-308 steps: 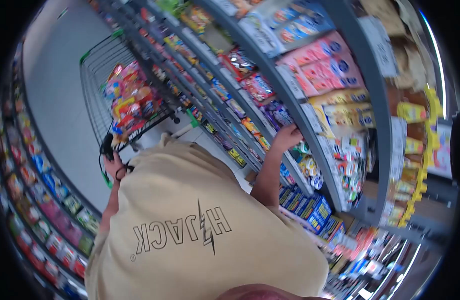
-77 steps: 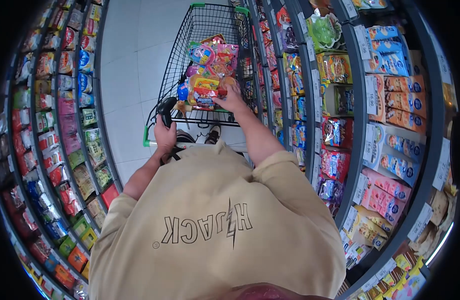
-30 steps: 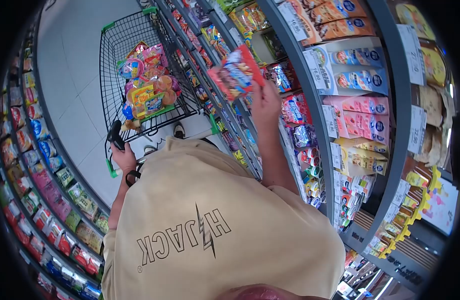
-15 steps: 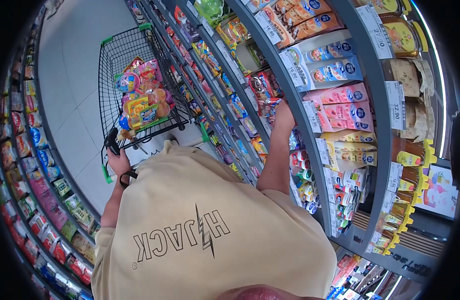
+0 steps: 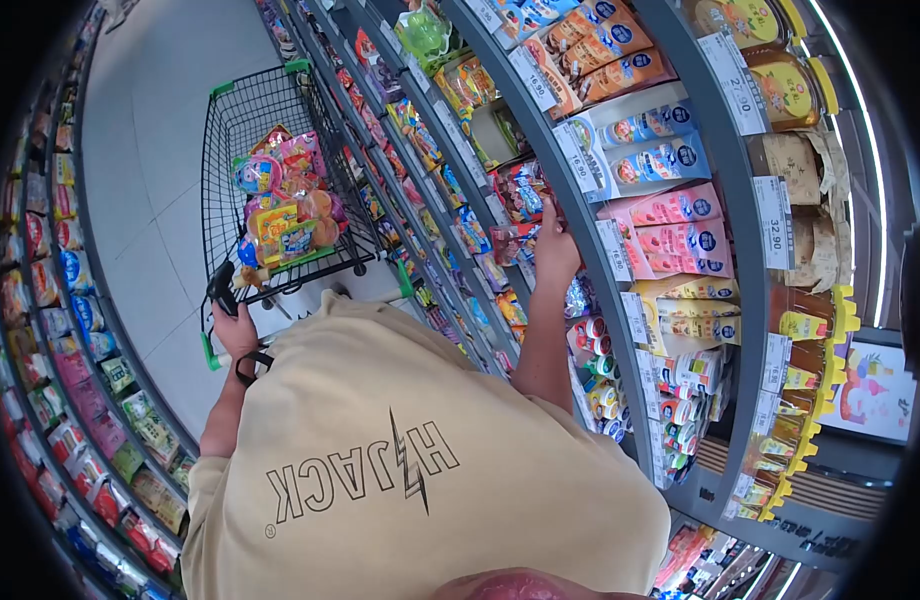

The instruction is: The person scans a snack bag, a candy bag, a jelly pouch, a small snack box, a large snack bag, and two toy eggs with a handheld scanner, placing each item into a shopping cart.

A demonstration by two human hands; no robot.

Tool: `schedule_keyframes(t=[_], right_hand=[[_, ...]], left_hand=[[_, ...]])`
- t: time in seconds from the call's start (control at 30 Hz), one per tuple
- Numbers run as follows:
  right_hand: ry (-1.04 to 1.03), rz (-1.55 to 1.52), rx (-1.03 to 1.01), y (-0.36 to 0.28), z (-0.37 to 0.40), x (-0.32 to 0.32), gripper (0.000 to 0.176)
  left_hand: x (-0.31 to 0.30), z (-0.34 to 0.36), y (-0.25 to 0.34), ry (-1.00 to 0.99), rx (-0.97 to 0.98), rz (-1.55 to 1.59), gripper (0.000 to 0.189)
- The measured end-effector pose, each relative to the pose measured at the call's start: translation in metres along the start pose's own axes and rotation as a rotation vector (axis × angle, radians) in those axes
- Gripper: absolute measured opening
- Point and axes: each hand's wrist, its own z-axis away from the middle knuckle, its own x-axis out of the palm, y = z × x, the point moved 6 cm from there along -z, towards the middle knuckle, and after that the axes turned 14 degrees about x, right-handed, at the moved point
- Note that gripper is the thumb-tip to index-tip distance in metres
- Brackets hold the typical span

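Observation:
My left hand is closed on the black grip at the near corner of a green-and-black wire shopping cart. Colourful packaged sweets lie piled in the cart. At the right-hand shelves, my right hand is closed on a red packet, which sticks out to the left of my fingers. Just above that hand, more red and dark packets sit on the shelf. Part of my right hand's grip is hidden behind its back.
Tall shelves with price labels curve along the right, holding pink pouches, jars and small tubs. Another stocked shelf lines the left. Grey tiled floor runs between them.
My right hand has drawn back a little from the shelf, and a red packet now shows at its fingers. My left hand stays on the cart.

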Motion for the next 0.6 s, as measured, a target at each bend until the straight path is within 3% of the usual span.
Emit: schedule_keyframes(t=[0.1, 0.2, 0.3, 0.33, 0.43, 0.53, 0.6], right_hand=[[-0.103, -0.414, 0.047, 0.01, 0.011, 0.019, 0.034], [-0.182, -0.849, 0.183, 0.008, 0.007, 0.03, 0.039], [-0.287, -0.824, 0.326, 0.008, -0.008, 0.029, 0.039], [-0.256, -0.775, 0.192, 0.014, -0.019, 0.031, 0.04], [-0.04, -0.004, -0.134, 0.029, -0.049, 0.022, 0.042], [0.222, 0.483, -0.387, 0.016, -0.051, 0.021, 0.05], [0.049, 0.28, -0.156, 0.0, -0.04, 0.023, 0.057]], left_hand=[[0.001, 0.0, -0.002, 0.005, -0.001, -0.004, 0.05], [0.002, -0.001, -0.005, -0.016, -0.03, -0.013, 0.053], [0.002, -0.002, -0.007, -0.003, -0.021, -0.024, 0.053], [0.002, -0.002, -0.007, 0.001, -0.018, -0.028, 0.053], [0.001, -0.002, -0.005, -0.004, -0.014, -0.031, 0.052], [0.001, -0.003, -0.002, -0.022, -0.026, -0.045, 0.051], [0.0, -0.002, 0.0, -0.015, -0.036, -0.046, 0.051]])
